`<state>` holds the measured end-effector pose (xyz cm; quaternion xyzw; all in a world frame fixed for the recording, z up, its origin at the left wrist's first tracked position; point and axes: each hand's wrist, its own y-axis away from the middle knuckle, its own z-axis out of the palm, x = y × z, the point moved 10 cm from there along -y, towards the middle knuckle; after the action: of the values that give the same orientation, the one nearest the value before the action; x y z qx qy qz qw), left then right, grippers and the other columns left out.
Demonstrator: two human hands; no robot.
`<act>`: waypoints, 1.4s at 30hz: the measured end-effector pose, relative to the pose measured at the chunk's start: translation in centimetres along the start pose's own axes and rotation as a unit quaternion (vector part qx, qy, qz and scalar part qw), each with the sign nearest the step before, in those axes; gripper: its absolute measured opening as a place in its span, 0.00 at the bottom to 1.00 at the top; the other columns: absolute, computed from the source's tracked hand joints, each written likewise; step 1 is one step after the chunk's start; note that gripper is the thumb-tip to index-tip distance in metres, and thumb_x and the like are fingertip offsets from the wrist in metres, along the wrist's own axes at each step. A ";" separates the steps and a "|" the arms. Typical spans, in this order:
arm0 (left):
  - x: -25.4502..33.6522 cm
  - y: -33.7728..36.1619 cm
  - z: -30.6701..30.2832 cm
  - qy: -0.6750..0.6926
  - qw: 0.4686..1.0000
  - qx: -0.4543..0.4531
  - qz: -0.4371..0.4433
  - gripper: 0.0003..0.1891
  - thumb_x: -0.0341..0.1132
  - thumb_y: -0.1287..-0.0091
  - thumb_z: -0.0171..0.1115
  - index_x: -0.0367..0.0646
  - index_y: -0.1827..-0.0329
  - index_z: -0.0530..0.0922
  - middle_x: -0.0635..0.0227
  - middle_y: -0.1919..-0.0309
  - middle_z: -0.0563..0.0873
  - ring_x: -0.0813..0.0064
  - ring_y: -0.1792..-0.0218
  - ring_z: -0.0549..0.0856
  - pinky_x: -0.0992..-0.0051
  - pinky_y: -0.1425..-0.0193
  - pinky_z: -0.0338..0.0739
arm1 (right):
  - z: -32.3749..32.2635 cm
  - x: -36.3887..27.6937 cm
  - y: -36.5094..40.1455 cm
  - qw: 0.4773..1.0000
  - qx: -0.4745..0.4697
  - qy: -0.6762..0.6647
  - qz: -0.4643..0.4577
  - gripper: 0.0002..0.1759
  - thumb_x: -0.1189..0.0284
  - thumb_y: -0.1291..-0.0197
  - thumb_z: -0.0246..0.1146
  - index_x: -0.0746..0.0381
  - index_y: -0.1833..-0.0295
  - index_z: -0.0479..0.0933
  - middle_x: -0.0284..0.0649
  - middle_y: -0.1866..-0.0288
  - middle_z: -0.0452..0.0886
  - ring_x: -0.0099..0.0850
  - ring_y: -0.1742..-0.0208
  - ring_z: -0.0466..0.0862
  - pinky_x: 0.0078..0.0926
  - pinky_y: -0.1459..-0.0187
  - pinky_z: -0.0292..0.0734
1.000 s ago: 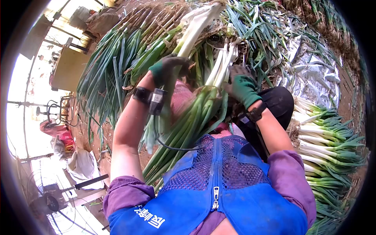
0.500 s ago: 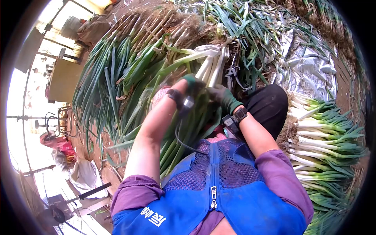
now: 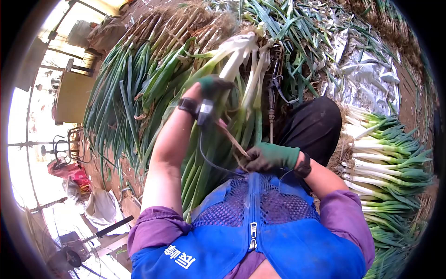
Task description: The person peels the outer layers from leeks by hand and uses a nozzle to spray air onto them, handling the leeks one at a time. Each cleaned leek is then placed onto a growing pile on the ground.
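My left hand (image 3: 214,87), in a dark green glove, is closed around a thick white-stemmed green onion (image 3: 230,69). Its roots point away from me and its leaves run down towards my lap. Lower down, close to my vest, my right hand (image 3: 269,157) pinches a dry brownish leaf strip (image 3: 231,138) that stretches up to the onions. More peeled stalks (image 3: 253,76) lie just right of my left hand, partly touching the held one. The right fingertips are partly hidden by the glove's own folds.
Unpeeled green onions (image 3: 125,83) are heaped at the left. Cleaned ones (image 3: 381,162) lie in a row at the right, past my bent knee (image 3: 313,125). Loose leaves (image 3: 297,42) and silvery sheeting (image 3: 367,74) cover the ground ahead. A thin metal rod (image 3: 272,111) stands by the knee.
My right hand has moved from the stalks down towards my vest, drawing a leaf strip along. My left hand has shifted slightly left and up, and the stalks have spread apart.
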<state>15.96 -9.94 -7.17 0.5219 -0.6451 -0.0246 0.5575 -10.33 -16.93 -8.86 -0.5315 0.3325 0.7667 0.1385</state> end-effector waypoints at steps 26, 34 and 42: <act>-2.2 -0.8 -3.2 -0.195 0.968 0.033 0.154 0.10 0.29 0.35 0.64 0.46 0.52 0.88 0.64 0.61 0.91 0.72 0.61 0.90 0.72 0.54 0.85 | -20.7 0.6 -3.9 0.934 0.355 -0.045 -0.015 0.22 0.56 0.33 0.63 0.68 0.57 0.82 0.41 0.69 0.83 0.28 0.69 0.82 0.27 0.66 0.79; -0.5 3.1 -1.6 -0.008 0.997 0.060 -0.042 0.24 0.55 0.27 0.60 0.39 0.54 0.87 0.60 0.62 0.91 0.70 0.63 0.90 0.68 0.55 0.83 | -18.0 -1.1 -8.3 0.845 0.427 -0.285 -0.148 0.19 0.61 0.38 0.69 0.66 0.52 0.82 0.40 0.63 0.83 0.34 0.64 0.83 0.30 0.61 0.81; 2.8 3.6 -2.1 -0.356 0.901 -0.002 0.248 0.20 0.41 0.35 0.71 0.56 0.39 0.86 0.64 0.57 0.90 0.65 0.60 0.88 0.68 0.52 0.84 | -8.1 -12.6 -7.9 0.882 0.365 -0.042 -0.294 0.21 0.68 0.34 0.67 0.64 0.40 0.75 0.42 0.52 0.86 0.27 0.51 0.84 0.29 0.46 0.80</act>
<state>15.64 -9.08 -2.23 0.3006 -0.9089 -0.0713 0.2801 5.01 -14.60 -2.03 -0.4843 0.4112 0.5367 0.5553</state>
